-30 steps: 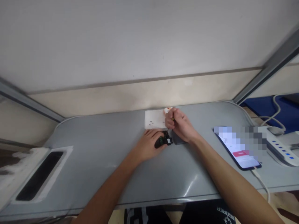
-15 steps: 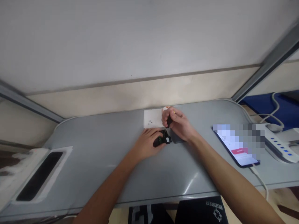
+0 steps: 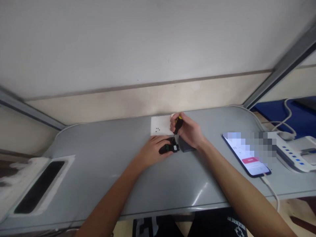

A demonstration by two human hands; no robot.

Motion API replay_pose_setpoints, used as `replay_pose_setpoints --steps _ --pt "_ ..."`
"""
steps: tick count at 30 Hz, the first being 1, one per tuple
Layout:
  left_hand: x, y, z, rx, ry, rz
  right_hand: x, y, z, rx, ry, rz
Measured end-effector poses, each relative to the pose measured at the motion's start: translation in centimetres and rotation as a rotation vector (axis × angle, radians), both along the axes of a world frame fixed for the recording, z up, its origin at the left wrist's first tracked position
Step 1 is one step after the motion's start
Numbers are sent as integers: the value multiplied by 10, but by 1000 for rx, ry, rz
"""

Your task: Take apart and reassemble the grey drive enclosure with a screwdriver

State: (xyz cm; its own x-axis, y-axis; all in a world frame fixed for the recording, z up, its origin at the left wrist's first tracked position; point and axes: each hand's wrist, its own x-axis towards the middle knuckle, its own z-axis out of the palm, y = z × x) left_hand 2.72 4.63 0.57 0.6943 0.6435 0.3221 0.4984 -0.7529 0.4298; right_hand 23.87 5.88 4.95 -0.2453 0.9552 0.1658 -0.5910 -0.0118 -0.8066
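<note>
My left hand [image 3: 151, 152] is closed around a small black device [image 3: 174, 148] with a bit of green circuit board and a pale label showing. Its exact kind cannot be made out. In my right hand [image 3: 191, 131] is a black-and-yellow screwdriver [image 3: 178, 125], held at a steep angle with its shaft pointing down at the device's far side. Whether the tip sits in a screw is too small to tell. Under the right wrist lies a dark flat piece [image 3: 184, 145], partly covered. Just beyond the left hand, several tiny dark screws [image 3: 157, 129] rest on a white sheet [image 3: 159, 121].
A lit phone [image 3: 243, 154] with a white cable lies to the right, beside a white power strip [image 3: 293, 154]. At the left is a black oblong panel [image 3: 40, 186] on white material. A pale wall [image 3: 118, 102] borders the grey table's [image 3: 98, 148] back.
The screwdriver's handle has turned in my right hand, so more of its yellow part shows. My left hand stays on the device. The whole view has shifted slightly.
</note>
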Motion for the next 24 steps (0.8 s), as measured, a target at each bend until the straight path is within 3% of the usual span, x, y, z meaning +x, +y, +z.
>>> replay_pose_setpoints --steps 9,14,24 --pt "-1 0 1 -12 -7 2 0 0 -2 39 -77 -102" --pt "-1 0 0 -5 -6 12 5 3 0 2 -18 -2" --pt "0 0 2 18 1 -4 -1 1 -1 20 -51 -103"
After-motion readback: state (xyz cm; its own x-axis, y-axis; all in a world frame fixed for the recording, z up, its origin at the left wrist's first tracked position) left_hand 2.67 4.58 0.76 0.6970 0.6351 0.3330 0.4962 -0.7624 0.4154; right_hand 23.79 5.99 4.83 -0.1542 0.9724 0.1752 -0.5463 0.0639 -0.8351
